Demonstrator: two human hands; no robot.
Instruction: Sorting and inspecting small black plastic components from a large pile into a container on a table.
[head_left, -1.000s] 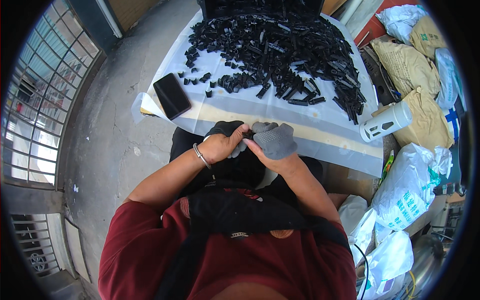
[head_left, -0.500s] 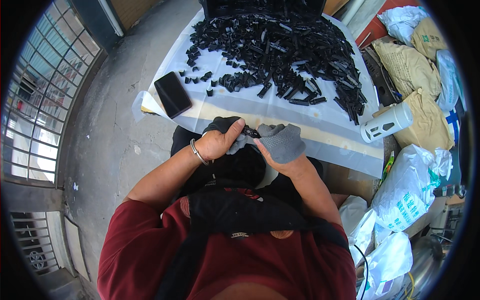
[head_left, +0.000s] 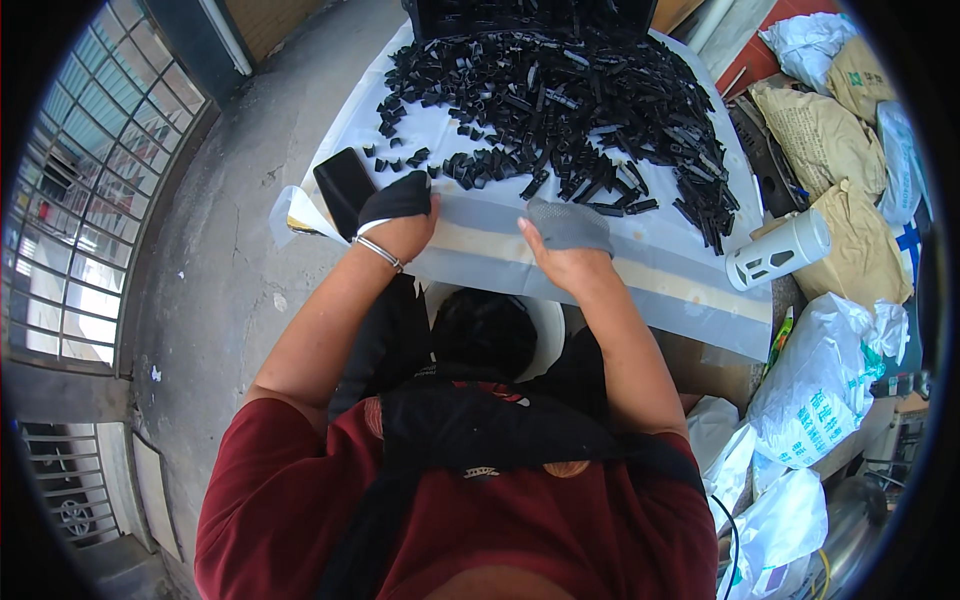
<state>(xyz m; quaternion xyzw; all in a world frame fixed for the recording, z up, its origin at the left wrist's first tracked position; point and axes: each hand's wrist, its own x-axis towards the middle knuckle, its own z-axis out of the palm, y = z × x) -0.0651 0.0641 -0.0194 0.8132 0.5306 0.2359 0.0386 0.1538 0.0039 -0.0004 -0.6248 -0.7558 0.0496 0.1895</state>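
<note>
My left hand [head_left: 402, 212], in a dark glove with a bare thumb, is over the near left part of the sheet-covered table [head_left: 660, 265], partly covering a black phone [head_left: 343, 188]. Its fingers bend down out of sight, so any grip is hidden. To the right, my right hand [head_left: 568, 235] wears a grey dotted glove; its bare thumb stands apart from the fingers and no part shows in it. Just beyond both hands lie small black plastic parts [head_left: 478, 166], short curved ones toward the left and longer strips [head_left: 625, 185] toward the right.
A black crate [head_left: 530, 18] stands behind the heap. Between my legs is a white bucket [head_left: 549, 335] with something black inside. A white cylinder with cut-outs [head_left: 778, 250] lies at the table's right edge, beside brown sacks [head_left: 825, 130] and white plastic bags [head_left: 815, 385].
My hands, together over my lap around a small black part, have separated and moved forward over the table. That part is out of sight, and the bucket shows more.
</note>
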